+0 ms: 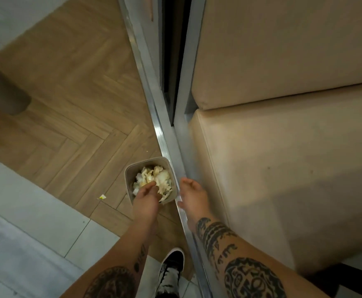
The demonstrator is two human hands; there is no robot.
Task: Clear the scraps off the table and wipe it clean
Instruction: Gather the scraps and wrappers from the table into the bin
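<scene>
A small beige waste bin [130, 171] stands on the wooden floor beside a metal rail. It is filled with crumpled white and yellowish scraps [154, 177]. My left hand [146, 196] reaches into the bin from the near side, its curled fingers among the scraps. My right hand [192, 195] hovers just right of the bin over the rail, fingers relaxed and holding nothing. The table is not in view.
A metal rail [165, 136] runs diagonally past the bin. Beige cushioned seating [283, 147] fills the right side. A small scrap [102, 197] lies on the herringbone floor left of the bin. My dark shoe [171, 269] stands near the bottom. Grey tiles lie to the left.
</scene>
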